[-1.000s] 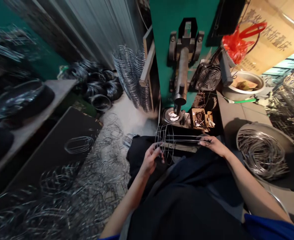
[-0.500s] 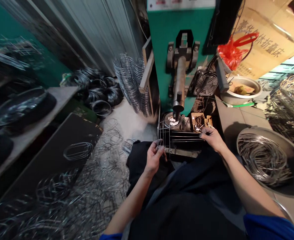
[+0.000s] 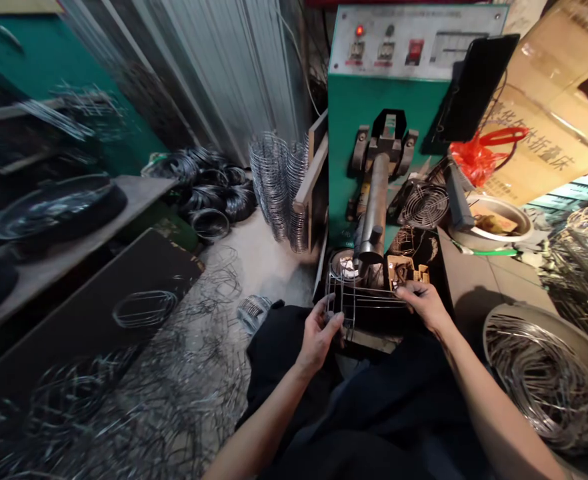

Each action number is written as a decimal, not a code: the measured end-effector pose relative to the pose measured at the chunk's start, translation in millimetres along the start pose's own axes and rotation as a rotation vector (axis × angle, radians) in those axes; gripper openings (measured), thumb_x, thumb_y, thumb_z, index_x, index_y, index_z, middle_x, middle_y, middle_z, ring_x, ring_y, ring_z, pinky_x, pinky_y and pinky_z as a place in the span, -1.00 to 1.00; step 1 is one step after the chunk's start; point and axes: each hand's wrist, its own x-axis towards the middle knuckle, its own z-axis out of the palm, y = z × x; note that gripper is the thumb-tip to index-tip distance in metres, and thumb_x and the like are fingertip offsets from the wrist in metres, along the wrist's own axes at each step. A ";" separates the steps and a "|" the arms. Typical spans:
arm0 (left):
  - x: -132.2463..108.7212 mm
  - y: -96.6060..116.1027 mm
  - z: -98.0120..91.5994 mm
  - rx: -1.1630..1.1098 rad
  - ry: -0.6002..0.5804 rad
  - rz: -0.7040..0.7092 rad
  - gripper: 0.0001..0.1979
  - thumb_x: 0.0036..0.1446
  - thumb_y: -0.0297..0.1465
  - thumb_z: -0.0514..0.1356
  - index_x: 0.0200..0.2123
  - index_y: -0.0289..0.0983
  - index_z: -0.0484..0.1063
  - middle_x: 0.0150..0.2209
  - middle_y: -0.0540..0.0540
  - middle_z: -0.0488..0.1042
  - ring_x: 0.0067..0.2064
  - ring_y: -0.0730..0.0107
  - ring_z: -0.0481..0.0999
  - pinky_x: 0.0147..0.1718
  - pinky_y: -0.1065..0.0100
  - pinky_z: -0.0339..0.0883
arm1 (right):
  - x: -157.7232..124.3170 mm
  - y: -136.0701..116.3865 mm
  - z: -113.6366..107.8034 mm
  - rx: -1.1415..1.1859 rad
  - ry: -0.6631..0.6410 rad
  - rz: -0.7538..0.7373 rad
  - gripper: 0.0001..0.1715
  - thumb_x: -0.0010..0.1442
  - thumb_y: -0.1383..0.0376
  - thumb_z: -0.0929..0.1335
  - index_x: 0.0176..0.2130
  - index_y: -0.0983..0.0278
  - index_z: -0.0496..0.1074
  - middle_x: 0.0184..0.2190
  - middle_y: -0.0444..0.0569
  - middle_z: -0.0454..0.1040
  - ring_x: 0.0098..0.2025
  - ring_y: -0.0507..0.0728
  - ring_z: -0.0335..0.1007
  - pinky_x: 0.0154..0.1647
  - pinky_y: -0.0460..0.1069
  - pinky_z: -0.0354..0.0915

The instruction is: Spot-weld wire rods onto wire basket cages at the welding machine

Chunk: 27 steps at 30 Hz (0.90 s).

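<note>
My left hand (image 3: pixel 318 339) is closed around the near left end of a thin wire frame (image 3: pixel 354 308), with thumb and fingers on its bent wires. My right hand (image 3: pixel 425 305) pinches the right ends of the frame's long straight wires. The frame lies level between both hands, just below the thick metal arm (image 3: pixel 375 207) of a green machine (image 3: pixel 341 140). The machine's control panel shows a lit red light. Whether the frame touches the tip of the arm I cannot tell.
At right stands a round basin (image 3: pixel 499 327) of wire rings, with a pale bowl (image 3: pixel 524 230) behind. Tall stacked wire coils (image 3: pixel 273 187) stand left of the machine. Loose wire pieces (image 3: pixel 184 393) cover the floor. A dark board (image 3: pixel 94 320) bears wire loops.
My view has tilted up, bringing the control panel into sight. Both hands still hold the wire frame, which appears closer under the metal arm.
</note>
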 end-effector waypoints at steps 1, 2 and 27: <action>1.2 -0.1 1.2 -0.003 0.003 -0.002 -0.18 0.07 -0.17 0.41 0.31 -0.30 0.19 -0.53 0.13 0.35 -0.63 0.52 0.35 -0.68 0.44 0.36 | 2.3 2.2 -0.8 0.005 -0.005 0.003 -0.32 0.06 -0.08 0.50 -0.65 0.23 0.13 -0.67 -0.22 0.08 -0.56 -0.01 -0.03 -0.50 -0.04 -0.09; 2.5 -0.2 2.3 -0.005 0.004 -0.005 -0.18 0.07 -0.17 0.41 0.31 -0.30 0.20 -0.53 0.14 0.35 -0.63 0.52 0.35 -0.68 0.44 0.36 | 4.5 4.1 -1.6 0.009 -0.008 0.008 -0.31 0.05 -0.08 0.51 -0.65 0.23 0.12 -0.66 -0.22 0.07 -0.55 -0.02 -0.04 -0.50 -0.04 -0.09; 23.4 -3.4 13.4 -0.021 0.004 -0.022 -0.24 0.05 -0.17 0.42 0.25 -0.28 0.28 -0.48 0.13 0.31 -0.58 0.54 0.36 -0.65 0.49 0.35 | 25.3 -3.1 -9.9 0.005 -0.005 0.096 -0.31 -0.03 -0.17 0.51 -0.65 0.21 0.15 -0.68 -0.21 0.06 -0.62 -0.02 -0.06 -0.62 -0.06 -0.09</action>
